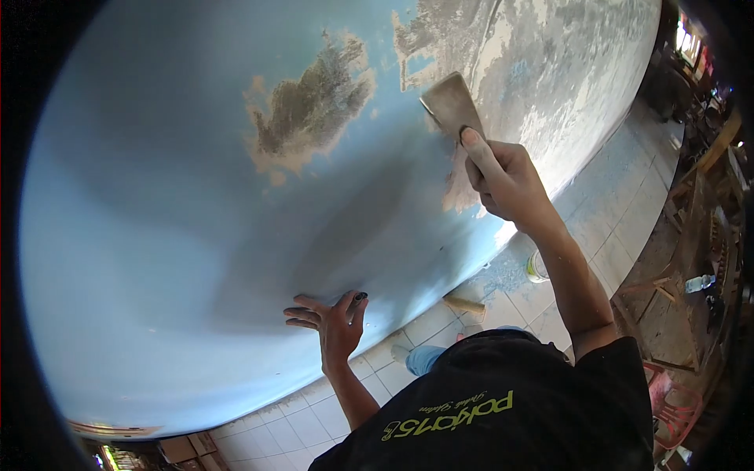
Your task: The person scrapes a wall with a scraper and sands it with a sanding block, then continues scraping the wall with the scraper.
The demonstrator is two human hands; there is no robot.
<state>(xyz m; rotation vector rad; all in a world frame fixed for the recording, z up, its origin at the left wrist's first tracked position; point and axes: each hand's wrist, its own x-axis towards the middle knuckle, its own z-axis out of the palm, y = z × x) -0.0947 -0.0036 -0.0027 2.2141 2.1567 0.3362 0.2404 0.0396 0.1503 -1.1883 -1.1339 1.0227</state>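
- The blue wall (188,196) is the largest thing, filling the upper and left part of the view and looking curved; every place below is told from it.
- The tiled floor (310,420) runs along the wall's lower edge, with bluish dust on it beside the wall's right part.
- The black shirt (518,408) of the person, with yellow-green lettering, is near the wall's lower edge.
- A large stripped area (550,71), grey and whitish, covers the wall's upper right.
- A smaller grey patch (314,102) with a pale, ragged rim lies on the wall, left of that area.
- The right hand (506,177) is in front of the wall's right part, closed around the scraper, thumb laid along it.
- The left hand (340,330) is at the wall's lower middle, fingers spread out, with a small dark-ended object (360,297) held by the thumb side.
- The red chair (675,404) stands well apart from the wall, at lower right.
- The scraper (454,102), flat and dusty, is at the wall between the two bared places, blade edge toward the blue paint; whether it touches is unclear.
- A small tub (537,267) stands on the floor near the wall's right edge.
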